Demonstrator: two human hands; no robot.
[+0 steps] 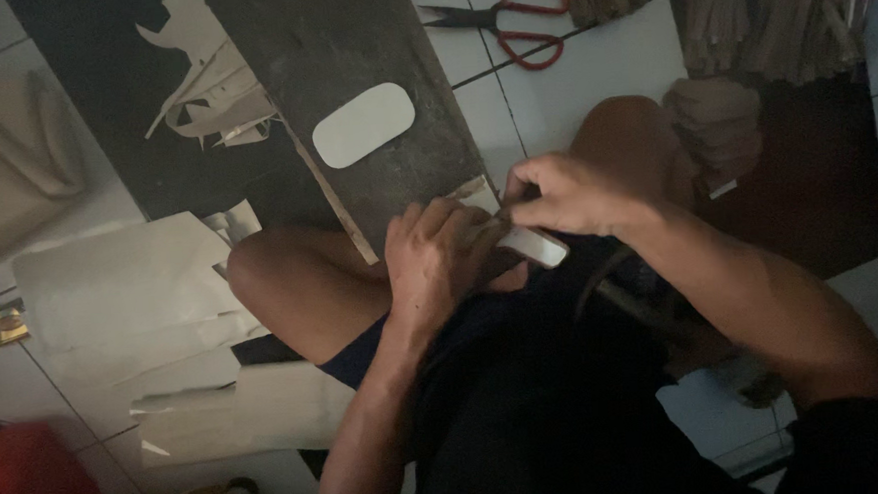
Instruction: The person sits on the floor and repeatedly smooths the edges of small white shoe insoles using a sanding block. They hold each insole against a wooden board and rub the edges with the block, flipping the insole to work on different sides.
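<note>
Head view: the person sits on the tiled floor (590,79) with knees raised, working over the lap. The left hand (438,262) is curled, fingers pressed together around a small white piece (532,244), apparently to steady it against the thigh; the piece juts out just past that hand's fingertips. The right hand (564,192) is closed in a pinch directly above the piece, gripping a thin dark tool or strip whose kind cannot be told in the dim light. Just beyond the left hand lies a dark board (349,61), likely serving as a work surface, bearing a white rounded cut-out (363,124) and pale offcuts (213,103). Red-handled scissors (517,17) lie well beyond the right hand, and white sheets (141,293) spread out well to the left of the left hand
</note>
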